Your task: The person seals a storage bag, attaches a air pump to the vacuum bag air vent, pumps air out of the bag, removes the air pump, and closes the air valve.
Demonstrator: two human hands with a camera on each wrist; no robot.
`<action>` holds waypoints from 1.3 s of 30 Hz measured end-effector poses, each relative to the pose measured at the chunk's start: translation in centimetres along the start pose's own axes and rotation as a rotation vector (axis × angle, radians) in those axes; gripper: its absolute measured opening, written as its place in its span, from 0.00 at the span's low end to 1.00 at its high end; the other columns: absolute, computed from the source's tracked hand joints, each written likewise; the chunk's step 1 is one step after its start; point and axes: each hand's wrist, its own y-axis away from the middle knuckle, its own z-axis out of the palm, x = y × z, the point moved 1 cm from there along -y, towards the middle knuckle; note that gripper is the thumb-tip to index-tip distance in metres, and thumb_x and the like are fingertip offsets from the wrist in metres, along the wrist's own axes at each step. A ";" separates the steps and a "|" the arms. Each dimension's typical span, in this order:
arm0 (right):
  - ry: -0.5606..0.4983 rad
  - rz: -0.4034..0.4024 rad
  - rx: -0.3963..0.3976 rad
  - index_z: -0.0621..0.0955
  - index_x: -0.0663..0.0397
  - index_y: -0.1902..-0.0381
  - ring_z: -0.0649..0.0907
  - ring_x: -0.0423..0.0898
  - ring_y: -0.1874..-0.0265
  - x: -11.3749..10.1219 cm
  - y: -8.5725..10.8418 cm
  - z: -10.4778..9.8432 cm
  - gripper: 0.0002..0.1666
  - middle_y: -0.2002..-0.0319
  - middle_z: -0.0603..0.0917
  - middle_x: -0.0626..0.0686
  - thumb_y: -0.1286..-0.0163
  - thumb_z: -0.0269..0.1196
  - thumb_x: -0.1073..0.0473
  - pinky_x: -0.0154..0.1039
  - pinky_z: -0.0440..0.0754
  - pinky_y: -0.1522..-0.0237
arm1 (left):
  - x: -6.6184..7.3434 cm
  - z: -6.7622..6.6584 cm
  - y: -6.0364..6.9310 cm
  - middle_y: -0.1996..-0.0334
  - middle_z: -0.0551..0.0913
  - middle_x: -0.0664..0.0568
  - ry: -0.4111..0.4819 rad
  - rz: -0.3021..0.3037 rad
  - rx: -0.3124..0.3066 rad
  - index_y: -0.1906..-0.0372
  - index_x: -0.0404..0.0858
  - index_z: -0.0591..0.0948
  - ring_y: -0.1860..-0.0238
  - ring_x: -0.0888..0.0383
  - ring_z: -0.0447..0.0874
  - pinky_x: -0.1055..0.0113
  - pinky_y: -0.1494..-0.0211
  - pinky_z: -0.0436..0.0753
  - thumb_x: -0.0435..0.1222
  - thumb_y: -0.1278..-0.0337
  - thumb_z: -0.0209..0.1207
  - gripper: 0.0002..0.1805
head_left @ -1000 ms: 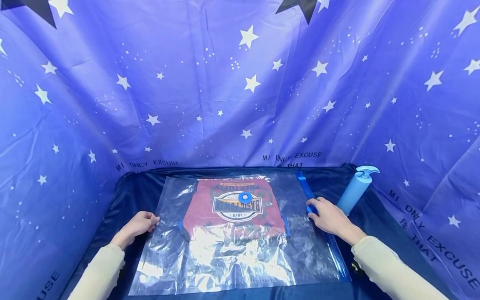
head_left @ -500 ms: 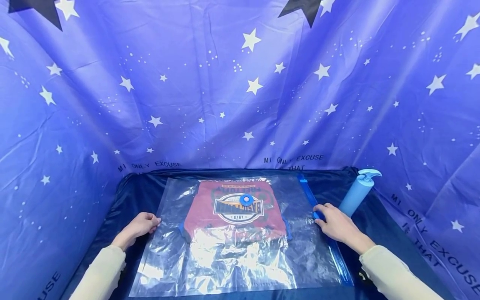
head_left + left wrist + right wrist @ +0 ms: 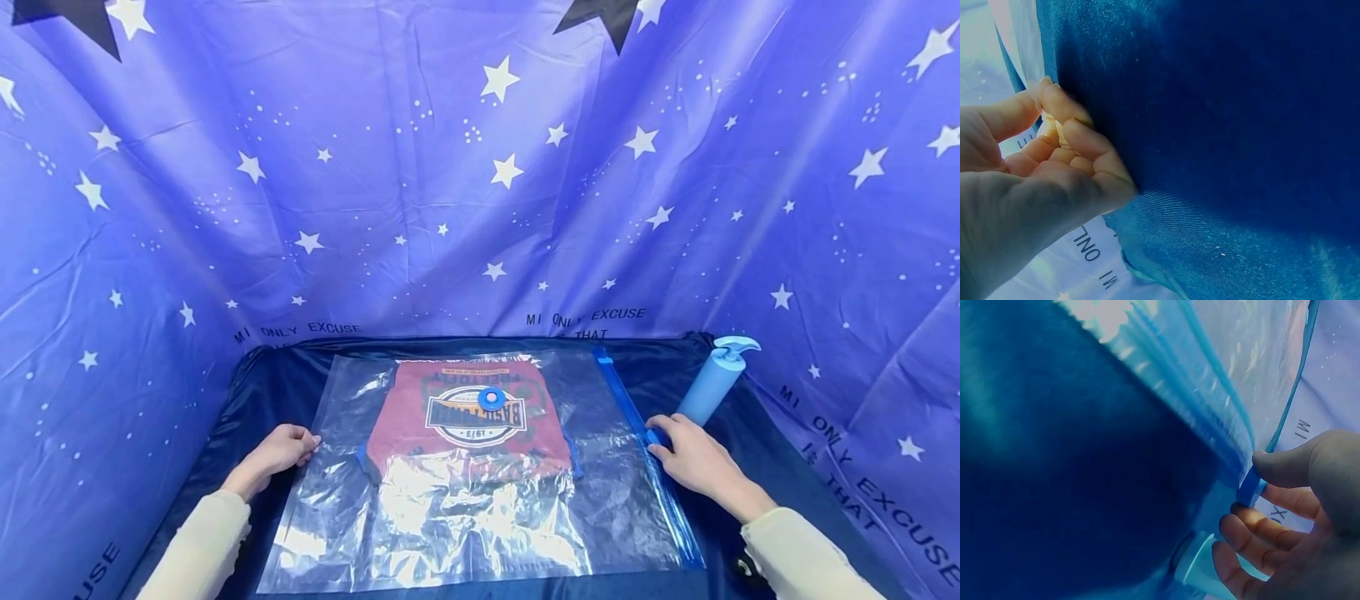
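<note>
A clear vacuum storage bag point(image 3: 330, 508) lies flat with a folded maroon printed garment point(image 3: 393, 433) inside. A round blue valve point(image 3: 492, 400) sits on the bag above the garment's print. My left hand point(image 3: 273, 452) pinches the bag's left edge between thumb and forefinger, its other fingers curled in the left wrist view. My right hand point(image 3: 701, 464) pinches a small blue zip slider point(image 3: 1249, 487) on the blue zip strip point(image 3: 678, 525) along the bag's right side. In the head view that hand partly hides the slider.
A light blue hand pump point(image 3: 708, 387) stands just beyond my right hand, its base partly hidden. Dark blue cloth point(image 3: 281, 379) covers the table. A purple star-printed curtain point(image 3: 420, 208) encloses the back and sides.
My right hand has moved along the zip strip toward me and slightly right, taking the slider with it. My left hand has kept its place at the bag's left edge.
</note>
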 end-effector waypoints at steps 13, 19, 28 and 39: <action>0.013 0.038 -0.013 0.84 0.64 0.46 0.84 0.56 0.62 2.0 1.9 -0.5 0.19 0.54 0.83 0.62 0.33 0.72 0.64 0.56 0.80 0.65 | -0.2 0.1 -0.1 0.77 0.72 0.53 -0.001 -0.008 -0.020 0.77 0.37 0.73 0.71 0.55 0.72 0.63 0.60 0.70 0.33 0.21 0.54 0.20; 0.021 0.040 -0.006 0.84 0.65 0.47 0.84 0.61 0.58 2.6 2.3 -0.5 0.19 0.55 0.83 0.62 0.34 0.73 0.64 0.62 0.81 0.60 | -0.3 0.1 -0.1 0.77 0.71 0.53 0.000 -0.007 -0.012 0.77 0.36 0.75 0.71 0.56 0.72 0.64 0.60 0.71 0.33 0.21 0.54 0.20; 0.011 0.059 -0.038 0.84 0.64 0.48 0.84 0.61 0.58 3.6 2.9 0.5 0.19 0.56 0.84 0.61 0.36 0.74 0.63 0.62 0.81 0.60 | -0.5 0.0 -0.3 0.77 0.72 0.53 -0.014 -0.003 -0.012 0.77 0.37 0.74 0.71 0.56 0.72 0.64 0.61 0.71 0.33 0.21 0.54 0.20; 0.008 0.065 -0.042 0.84 0.64 0.49 0.82 0.55 0.63 3.6 2.5 0.4 0.21 0.60 0.82 0.57 0.37 0.75 0.62 0.59 0.80 0.63 | -0.5 0.0 -0.2 0.76 0.72 0.53 -0.011 -0.007 -0.008 0.78 0.38 0.73 0.70 0.56 0.72 0.64 0.61 0.71 0.34 0.21 0.54 0.21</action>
